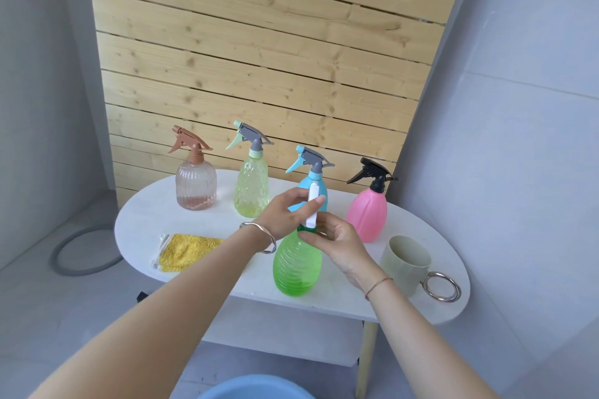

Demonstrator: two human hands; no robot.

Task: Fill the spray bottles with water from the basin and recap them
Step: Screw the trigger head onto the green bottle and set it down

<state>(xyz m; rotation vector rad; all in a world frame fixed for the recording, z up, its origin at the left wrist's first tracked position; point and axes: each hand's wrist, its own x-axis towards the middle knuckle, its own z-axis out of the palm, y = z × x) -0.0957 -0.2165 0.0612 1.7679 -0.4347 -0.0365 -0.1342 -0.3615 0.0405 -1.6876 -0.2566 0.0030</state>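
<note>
A green spray bottle (297,266) stands upright near the front of the white oval table (181,214). My left hand (285,214) grips its white spray head (311,207) from the left. My right hand (337,243) pinches the bottle's dark green neck collar from the right. Behind stand a clear pink bottle (195,185), a yellow-green bottle (251,188), a blue bottle (311,178) partly hidden by my hands, and an opaque pink bottle (367,210), all capped. The rim of a blue basin (256,387) shows at the bottom edge.
A pale green mug (406,262) with a metal ring handle sits at the table's right end. A yellow cloth (184,251) lies at the front left. A wooden slat panel leans behind the table. A grey hose ring (81,249) lies on the floor at left.
</note>
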